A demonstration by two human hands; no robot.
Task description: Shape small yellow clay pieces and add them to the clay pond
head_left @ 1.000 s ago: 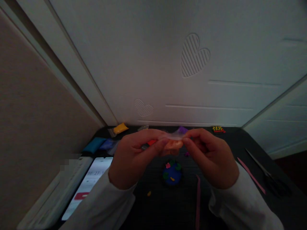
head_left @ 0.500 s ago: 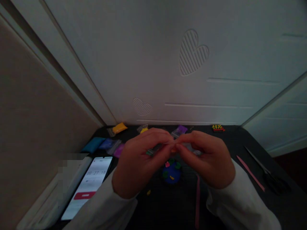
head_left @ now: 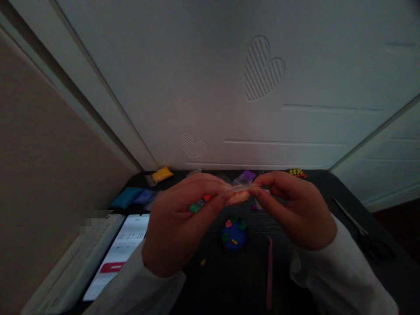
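My left hand [head_left: 183, 214] and my right hand [head_left: 292, 205] pinch the two sides of a small clear plastic bag [head_left: 239, 188] between thumbs and forefingers. Something pale orange shows in or behind the bag, just below its upper edge. Beneath the hands, on the dark table, sits a small round blue clay piece [head_left: 234, 236] with green leaf shapes, a pink flower and a small yellow piece on it. A loose yellow bit [head_left: 203, 262] lies to its left. To its right lies a slim pink tool [head_left: 269, 275] with a bent tip.
A phone [head_left: 118, 256] showing a timer lies at the left. Along the back are an orange packet [head_left: 162, 174], a teal packet [head_left: 126, 197], a purple packet [head_left: 248, 176] and a small yellow-and-red item [head_left: 297, 173]. Scissors [head_left: 361, 232] rest at the right.
My hands have moved apart, the right one rightward and the left one slightly leftward, and the bag now stretches between them. My right arm now covers the second pink tool.
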